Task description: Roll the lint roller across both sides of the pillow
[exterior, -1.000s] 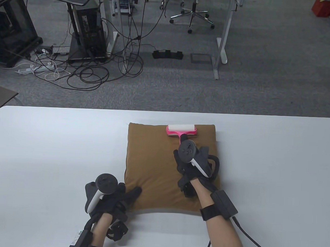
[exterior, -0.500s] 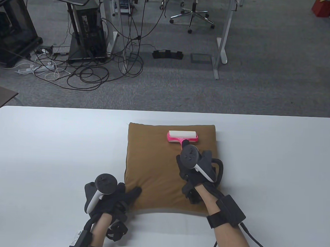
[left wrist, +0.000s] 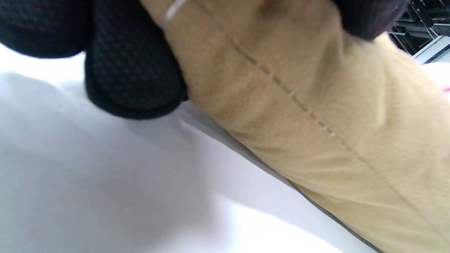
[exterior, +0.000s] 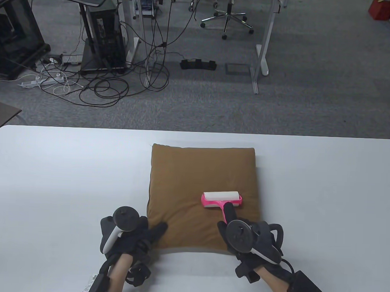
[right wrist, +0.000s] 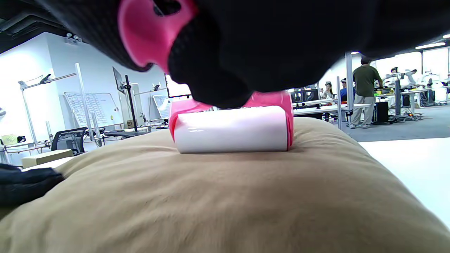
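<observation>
A brown square pillow lies flat on the white table. My right hand grips the handle of a pink lint roller; its white roll rests on the pillow's near right part. In the right wrist view the roll sits on the pillow, and my gloved fingers wrap the pink handle. My left hand holds the pillow's near left corner. In the left wrist view gloved fingertips lie against the pillow's seamed edge.
The table's far edge runs behind the pillow. Beyond it the floor holds desk legs, an office chair and loose cables. Cables trail from both wrists at the near edge.
My right hand has drawn the lint roller from the pillow's far edge back toward me, down its right side. The left hand has stayed on the near left corner.
</observation>
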`<state>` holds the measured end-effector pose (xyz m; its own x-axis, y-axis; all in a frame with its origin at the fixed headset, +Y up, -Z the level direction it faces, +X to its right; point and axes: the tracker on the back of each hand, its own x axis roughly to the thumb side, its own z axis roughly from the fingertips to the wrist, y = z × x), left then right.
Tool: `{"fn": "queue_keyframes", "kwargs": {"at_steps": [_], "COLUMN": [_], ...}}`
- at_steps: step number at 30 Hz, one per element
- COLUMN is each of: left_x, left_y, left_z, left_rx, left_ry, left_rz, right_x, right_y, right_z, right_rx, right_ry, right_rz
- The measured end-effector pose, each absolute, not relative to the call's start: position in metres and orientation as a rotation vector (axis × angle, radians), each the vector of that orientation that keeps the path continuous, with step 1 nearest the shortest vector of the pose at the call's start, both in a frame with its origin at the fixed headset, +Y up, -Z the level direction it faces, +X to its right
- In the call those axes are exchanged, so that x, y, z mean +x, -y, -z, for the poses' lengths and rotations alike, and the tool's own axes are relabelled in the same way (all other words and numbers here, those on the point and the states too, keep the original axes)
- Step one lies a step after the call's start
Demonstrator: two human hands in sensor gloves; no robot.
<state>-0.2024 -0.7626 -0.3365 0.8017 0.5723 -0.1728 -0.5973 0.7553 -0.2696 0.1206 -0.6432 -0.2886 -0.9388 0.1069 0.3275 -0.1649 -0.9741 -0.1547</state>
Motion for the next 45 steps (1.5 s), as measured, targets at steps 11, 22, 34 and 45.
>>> {"fn": "queue_keyframes", "kwargs": {"at_steps": [11,22,34,45], "left_x": [-0.207,-0.151,-0.159,-0.16], "left_y": [0.734,0.692,0.708,0.711], "left_z": [0.32,0.285,0.288,0.29], "left_rx": [-0.201,-0.077,-0.088,-0.079], "left_ry": [-0.087,0.369,0.275,0.245], "left_rz": [-0.696,-1.207,-1.454,-1.404], "right_x": [0.134,0.101,0.043,0.038], "right_y": [0.632,0.617,0.633,0.65], "right_z": [0.278,0.274,0.261,0.257], "right_rx": [0.354,0.486,0.751,0.784], "right_ry": [0.328,0.502,0.506,0.389], "right_rz": [-2.779,-2.523,-2.463,-2.472]}}
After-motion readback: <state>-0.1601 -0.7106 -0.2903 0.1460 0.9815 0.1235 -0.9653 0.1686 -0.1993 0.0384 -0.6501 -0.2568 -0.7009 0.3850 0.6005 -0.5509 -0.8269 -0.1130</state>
